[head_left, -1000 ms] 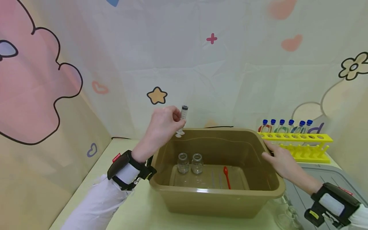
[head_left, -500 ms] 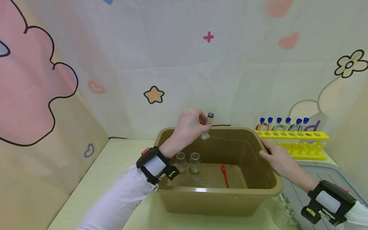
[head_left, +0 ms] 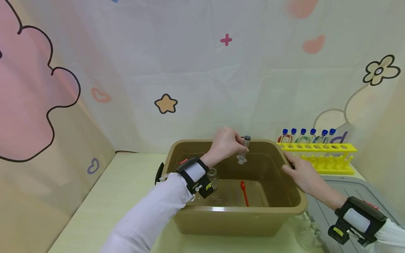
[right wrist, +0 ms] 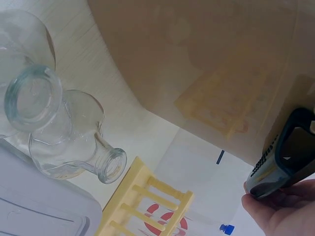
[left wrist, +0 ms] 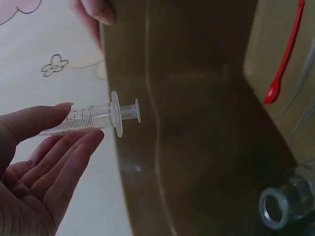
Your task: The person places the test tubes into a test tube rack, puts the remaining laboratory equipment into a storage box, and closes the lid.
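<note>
My left hand (head_left: 226,146) pinches a clear plastic syringe (head_left: 245,144) between thumb and fingers, over the far part of a brown plastic tub (head_left: 234,209). In the left wrist view the syringe's flange and plunger (left wrist: 130,112) point out over the tub. My right hand (head_left: 305,175) grips the tub's right rim, at a dark handle (right wrist: 280,164) seen in the right wrist view. Inside the tub lie a red spoon (head_left: 244,193) and thin clear sticks (left wrist: 300,83). A glass jar (head_left: 212,179) stands partly behind my left wrist.
Right of the tub is a yellow rack (head_left: 319,148) with several blue-capped tubes (head_left: 303,135). A grey tray (head_left: 341,196) lies in front of it. Glass flasks (right wrist: 74,132) stand between tub and tray. A patterned cloth (head_left: 196,70) hangs behind.
My left hand has carried the syringe right and slightly down, from the tub's far left rim to over its far middle-right. The right hand keeps its grip on the rim.
</note>
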A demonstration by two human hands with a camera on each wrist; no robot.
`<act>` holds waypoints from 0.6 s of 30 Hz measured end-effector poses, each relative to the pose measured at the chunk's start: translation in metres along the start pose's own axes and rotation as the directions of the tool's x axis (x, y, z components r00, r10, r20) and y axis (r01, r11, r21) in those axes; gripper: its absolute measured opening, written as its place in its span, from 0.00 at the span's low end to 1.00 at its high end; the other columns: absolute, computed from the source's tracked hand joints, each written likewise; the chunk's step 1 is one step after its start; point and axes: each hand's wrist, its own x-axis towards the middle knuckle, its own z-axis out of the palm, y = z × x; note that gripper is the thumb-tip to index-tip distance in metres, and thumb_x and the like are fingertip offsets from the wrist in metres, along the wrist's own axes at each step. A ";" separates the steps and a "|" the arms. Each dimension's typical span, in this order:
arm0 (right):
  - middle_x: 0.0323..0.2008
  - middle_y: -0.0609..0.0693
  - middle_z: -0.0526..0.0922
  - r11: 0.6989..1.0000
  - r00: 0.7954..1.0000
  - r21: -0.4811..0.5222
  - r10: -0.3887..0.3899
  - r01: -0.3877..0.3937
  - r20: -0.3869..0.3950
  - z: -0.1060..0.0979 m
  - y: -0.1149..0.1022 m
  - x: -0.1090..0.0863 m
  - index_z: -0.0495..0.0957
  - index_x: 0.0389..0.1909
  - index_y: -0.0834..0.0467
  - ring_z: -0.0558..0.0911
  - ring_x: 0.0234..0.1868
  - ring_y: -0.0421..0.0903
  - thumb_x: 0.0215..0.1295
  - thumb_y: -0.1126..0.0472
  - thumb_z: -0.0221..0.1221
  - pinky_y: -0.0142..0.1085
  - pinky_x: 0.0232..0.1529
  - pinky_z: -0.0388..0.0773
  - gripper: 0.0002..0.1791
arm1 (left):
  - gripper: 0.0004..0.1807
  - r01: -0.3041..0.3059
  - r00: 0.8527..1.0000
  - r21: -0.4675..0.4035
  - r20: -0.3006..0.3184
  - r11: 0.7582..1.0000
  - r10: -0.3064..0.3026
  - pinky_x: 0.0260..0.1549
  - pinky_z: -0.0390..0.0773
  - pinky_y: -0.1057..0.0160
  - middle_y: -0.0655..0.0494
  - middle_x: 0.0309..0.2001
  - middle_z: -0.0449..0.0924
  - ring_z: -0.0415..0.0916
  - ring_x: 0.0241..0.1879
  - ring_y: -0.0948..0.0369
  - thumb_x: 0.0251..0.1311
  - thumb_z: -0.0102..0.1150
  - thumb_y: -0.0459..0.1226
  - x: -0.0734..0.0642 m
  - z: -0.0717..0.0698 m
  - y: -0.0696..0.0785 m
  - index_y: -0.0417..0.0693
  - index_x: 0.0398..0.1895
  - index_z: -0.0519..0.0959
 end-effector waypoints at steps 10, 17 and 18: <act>0.55 0.71 0.65 1.000 1.000 0.010 0.005 -0.005 -0.005 0.001 0.001 -0.001 0.50 0.65 0.70 0.75 0.42 0.57 0.69 0.59 0.44 0.51 0.41 0.71 0.29 | 0.07 0.189 0.975 -0.106 0.136 0.976 -0.174 0.16 0.72 0.69 0.58 0.11 0.76 0.77 0.16 0.61 0.42 0.72 0.35 0.009 0.040 -0.010 0.41 0.18 0.84; 0.55 0.72 0.64 1.000 1.000 0.013 0.002 -0.001 -0.012 -0.001 0.001 -0.005 0.50 0.65 0.70 0.75 0.43 0.59 0.70 0.57 0.43 0.51 0.41 0.72 0.30 | 0.09 0.257 0.954 -0.073 0.180 0.964 -0.241 0.21 0.70 0.74 0.57 0.10 0.75 0.75 0.12 0.66 0.41 0.72 0.36 0.014 0.060 -0.016 0.41 0.13 0.83; 0.56 0.72 0.64 1.000 1.000 0.014 0.001 -0.001 -0.011 -0.001 0.001 -0.005 0.50 0.65 0.70 0.75 0.43 0.59 0.70 0.57 0.43 0.51 0.41 0.72 0.30 | 0.10 0.264 0.951 -0.066 0.186 0.962 -0.248 0.21 0.70 0.75 0.56 0.10 0.75 0.75 0.12 0.65 0.41 0.72 0.36 0.014 0.062 -0.018 0.41 0.13 0.82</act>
